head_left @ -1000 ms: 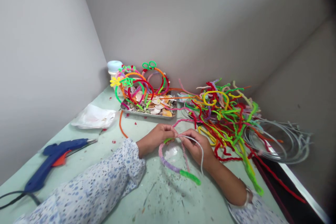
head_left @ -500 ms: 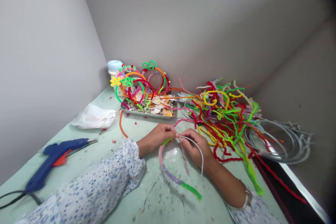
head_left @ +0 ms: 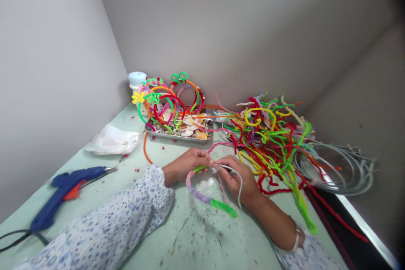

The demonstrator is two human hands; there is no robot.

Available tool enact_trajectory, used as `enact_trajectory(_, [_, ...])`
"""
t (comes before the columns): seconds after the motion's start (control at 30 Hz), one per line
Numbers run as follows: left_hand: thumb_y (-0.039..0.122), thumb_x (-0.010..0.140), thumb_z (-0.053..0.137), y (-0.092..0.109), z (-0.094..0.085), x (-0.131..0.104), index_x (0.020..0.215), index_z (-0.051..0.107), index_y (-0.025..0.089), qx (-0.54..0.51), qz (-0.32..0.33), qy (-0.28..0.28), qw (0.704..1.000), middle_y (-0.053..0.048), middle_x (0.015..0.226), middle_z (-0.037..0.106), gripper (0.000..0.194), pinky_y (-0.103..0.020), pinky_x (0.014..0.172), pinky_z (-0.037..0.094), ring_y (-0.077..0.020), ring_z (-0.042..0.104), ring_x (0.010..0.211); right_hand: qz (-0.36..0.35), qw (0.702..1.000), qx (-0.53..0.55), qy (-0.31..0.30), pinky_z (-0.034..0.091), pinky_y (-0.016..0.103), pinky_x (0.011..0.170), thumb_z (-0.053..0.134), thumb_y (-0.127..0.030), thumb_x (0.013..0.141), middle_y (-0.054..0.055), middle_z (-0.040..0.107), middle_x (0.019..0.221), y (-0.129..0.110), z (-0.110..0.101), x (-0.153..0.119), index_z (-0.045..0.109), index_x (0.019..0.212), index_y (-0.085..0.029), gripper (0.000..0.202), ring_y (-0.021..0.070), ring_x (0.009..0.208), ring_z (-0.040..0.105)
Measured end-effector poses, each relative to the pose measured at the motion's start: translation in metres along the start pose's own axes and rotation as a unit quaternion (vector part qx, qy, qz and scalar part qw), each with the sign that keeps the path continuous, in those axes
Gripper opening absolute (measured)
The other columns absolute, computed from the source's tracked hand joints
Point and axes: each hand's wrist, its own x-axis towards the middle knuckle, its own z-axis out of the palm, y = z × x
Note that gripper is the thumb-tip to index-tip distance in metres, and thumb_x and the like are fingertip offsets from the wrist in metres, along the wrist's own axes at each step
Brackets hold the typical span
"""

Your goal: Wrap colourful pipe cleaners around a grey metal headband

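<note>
Between my two hands is a curved headband (head_left: 200, 196), wrapped in pink, purple and green pipe cleaner on its left part and bare white on its right part. My left hand (head_left: 190, 163) pinches it near the light green wrapping. Close beside it, my right hand (head_left: 236, 177) has thumb and fingers closed on the headband at the start of the bare part. A pink pipe cleaner (head_left: 222, 187) hangs down from the fingers of my right hand. The fingertips nearly meet and hide the exact spot where the strand joins the band.
A metal tray (head_left: 177, 137) of shells with finished colourful headbands stands behind my hands. To the right lie a heap of pipe cleaners (head_left: 272, 135) and several bare bands (head_left: 341, 173). A blue glue gun (head_left: 63, 192) and a white plastic bag (head_left: 114, 140) are at left.
The headband has turned between my fingers: its green end has swung up and a little left. The hanging pink strand has shifted slightly. Both hands keep their pinch in nearly the same place.
</note>
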Motion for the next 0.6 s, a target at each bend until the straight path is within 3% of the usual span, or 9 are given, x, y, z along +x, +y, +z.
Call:
enact_trajectory(0.2, [0.034, 0.066, 0.068, 0.0050, 0.0032, -0.0006, 0.067, 0.058, 0.012, -0.024, -0.007, 0.008, 1.000, 0.003, 0.052, 0.049, 0.024, -0.020, 0.043, 0.024, -0.0056, 0.039, 0.044, 0.008, 1.000, 0.002, 0.013, 0.047, 0.028, 0.071, 0.054, -0.020, 0.085, 0.004, 0.062, 0.085, 0.0005, 0.0020, 0.0010, 0.061, 0.091, -0.021, 0.009, 0.0165, 0.080, 0.059])
enact_trajectory(0.4, [0.033, 0.068, 0.068, 0.0070, 0.0060, 0.0009, 0.067, 0.054, 0.013, -0.056, 0.012, 0.062, 0.996, 0.005, 0.052, 0.047, 0.024, -0.019, 0.041, 0.022, -0.0039, 0.036, 0.042, 0.077, 0.994, 0.011, 0.080, 0.044, 0.025, 0.057, 0.060, -0.027, 0.081, 0.000, 0.054, 0.073, -0.0003, 0.0029, 0.0023, 0.055, 0.079, -0.019, 0.010, 0.0130, 0.063, 0.052])
enact_trajectory(0.5, [0.033, 0.069, 0.066, 0.0062, 0.0064, 0.0020, 0.068, 0.054, 0.013, -0.064, 0.024, 0.081, 0.994, 0.004, 0.054, 0.048, 0.024, -0.019, 0.042, 0.024, -0.0036, 0.036, 0.042, 0.065, 0.996, 0.018, 0.062, 0.043, 0.025, 0.059, 0.058, -0.027, 0.083, 0.000, 0.053, 0.068, -0.0029, 0.0028, 0.0026, 0.058, 0.071, -0.019, 0.014, 0.0131, 0.062, 0.051])
enact_trajectory(0.6, [0.032, 0.071, 0.064, 0.0036, 0.0066, 0.0029, 0.070, 0.055, 0.013, -0.065, 0.045, 0.092, 0.993, 0.004, 0.056, 0.049, 0.022, -0.019, 0.045, 0.027, -0.0042, 0.038, 0.044, 0.059, 0.997, 0.035, 0.035, 0.044, 0.026, 0.061, 0.055, -0.028, 0.085, 0.001, 0.056, 0.068, -0.0039, 0.0043, 0.0028, 0.064, 0.076, -0.019, 0.016, 0.0141, 0.065, 0.054])
